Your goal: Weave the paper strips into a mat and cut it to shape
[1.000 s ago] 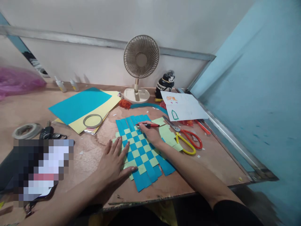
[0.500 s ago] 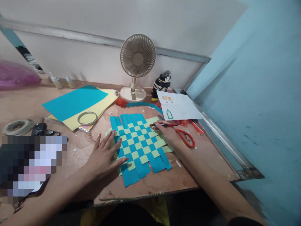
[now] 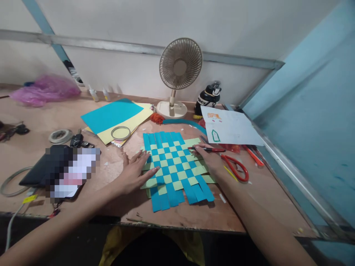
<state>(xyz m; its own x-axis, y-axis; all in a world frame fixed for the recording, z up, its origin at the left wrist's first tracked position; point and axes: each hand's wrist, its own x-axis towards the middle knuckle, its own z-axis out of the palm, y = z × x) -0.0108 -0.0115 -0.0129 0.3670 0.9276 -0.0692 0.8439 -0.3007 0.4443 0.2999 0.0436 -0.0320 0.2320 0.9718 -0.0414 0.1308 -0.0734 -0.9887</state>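
Observation:
A woven paper mat (image 3: 169, 162) of blue and pale green strips lies flat on the table, its strip ends loose and uneven. Across its left edge rests my left hand (image 3: 136, 170), palm down with fingers spread and the thumb on the weave. At the mat's right side, my right hand (image 3: 205, 157) grips a red and black pen (image 3: 215, 150). The pen's tip points left, over the green strip ends at the upper right. Part of the right edge is hidden under my right hand.
Behind the mat stand a fan (image 3: 180, 68) and a black bottle (image 3: 208, 98). Red-handled scissors (image 3: 244, 173) and a drawing sheet (image 3: 235, 127) are at right. Left are coloured paper sheets (image 3: 112, 115), a tape roll (image 3: 60, 136), keys (image 3: 76, 139) and a phone (image 3: 74, 177).
The view has turned left, bringing more of the table's left side into sight. My left hand has slid a little farther up the mat's left edge. My right hand still holds the pen.

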